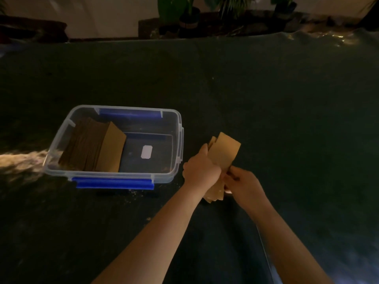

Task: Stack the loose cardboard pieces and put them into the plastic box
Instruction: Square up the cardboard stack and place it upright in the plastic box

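A bundle of tan cardboard pieces (pixel 224 152) stands tilted just right of the clear plastic box (pixel 176 119). My left hand (pixel 200 168) wraps around the bundle's left side, and my right hand (pixel 245 184) pinches its lower right edge. The bundle's bottom end pokes out below the hands near the dark table. The box has blue clip handles (pixel 114 184) front and back. Inside it, a row of cardboard pieces (pixel 92 145) leans against the left wall. A white label (pixel 147 152) shows on the bare box floor to their right.
The dark table (pixel 287 109) stretches wide to the right and front. Small crumbs lie in front of the box. Potted plants (pixel 188 15) stand beyond the table's far edge. A bright light patch (pixel 20 158) falls on the table left of the box.
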The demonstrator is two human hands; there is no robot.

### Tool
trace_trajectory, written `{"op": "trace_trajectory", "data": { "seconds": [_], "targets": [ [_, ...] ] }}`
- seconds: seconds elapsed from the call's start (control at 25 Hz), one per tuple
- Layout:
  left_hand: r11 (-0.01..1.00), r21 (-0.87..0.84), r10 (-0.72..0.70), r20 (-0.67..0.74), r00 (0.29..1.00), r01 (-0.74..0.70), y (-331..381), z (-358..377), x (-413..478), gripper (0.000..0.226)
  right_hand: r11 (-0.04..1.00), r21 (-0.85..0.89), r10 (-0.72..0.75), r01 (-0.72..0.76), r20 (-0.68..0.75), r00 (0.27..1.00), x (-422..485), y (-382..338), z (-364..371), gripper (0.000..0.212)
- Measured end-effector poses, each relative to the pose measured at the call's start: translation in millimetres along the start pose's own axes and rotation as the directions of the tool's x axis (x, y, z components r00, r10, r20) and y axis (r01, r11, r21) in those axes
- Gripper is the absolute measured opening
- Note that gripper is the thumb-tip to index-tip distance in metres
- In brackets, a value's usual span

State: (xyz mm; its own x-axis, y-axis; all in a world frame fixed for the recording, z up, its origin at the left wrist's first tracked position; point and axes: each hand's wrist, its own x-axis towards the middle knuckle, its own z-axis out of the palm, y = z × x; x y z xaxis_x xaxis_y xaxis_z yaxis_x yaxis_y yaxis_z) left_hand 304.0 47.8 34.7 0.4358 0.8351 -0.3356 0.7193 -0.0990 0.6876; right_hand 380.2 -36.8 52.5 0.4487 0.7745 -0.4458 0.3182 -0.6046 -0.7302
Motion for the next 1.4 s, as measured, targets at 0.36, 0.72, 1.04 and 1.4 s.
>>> {"op": "trace_trajectory", "data": {
  "seconds": [0.36, 0.72, 1.04, 1.4],
  "targets": [
    [0.829, 0.317, 0.452, 0.106, 0.886, -0.46, -61.4, -91.5, -135.4, 0.088, 0.969, -0.062, -0.219, 0.239, 0.232, 0.948, -72.2, -15.7, 6.2, 0.104],
    [0.752, 0.453, 0.412, 0.245, 0.878, -0.479, -161.7, -146.9, -158.5, 0.109, 0.914, 0.082, -0.4, 0.397, 0.34, 0.851, -86.6, -29.0, 152.2, 0.083],
    [0.918, 0.221, 0.346, -0.041, 0.938, -0.329, -217.7, -154.6, -165.4, 0.11, 0.883, 0.148, -0.468, 0.446, 0.186, 0.864, -84.8, -24.4, 170.6, 0.073],
    [0.796, -0.524, 0.182, -0.269, 0.946, -0.302, -227.3, -123.7, -171.4, 0.099, 0.883, 0.216, -0.448, 0.418, 0.115, 0.887, -89.6, -20.0, 190.1, 0.079]
  ]
}}
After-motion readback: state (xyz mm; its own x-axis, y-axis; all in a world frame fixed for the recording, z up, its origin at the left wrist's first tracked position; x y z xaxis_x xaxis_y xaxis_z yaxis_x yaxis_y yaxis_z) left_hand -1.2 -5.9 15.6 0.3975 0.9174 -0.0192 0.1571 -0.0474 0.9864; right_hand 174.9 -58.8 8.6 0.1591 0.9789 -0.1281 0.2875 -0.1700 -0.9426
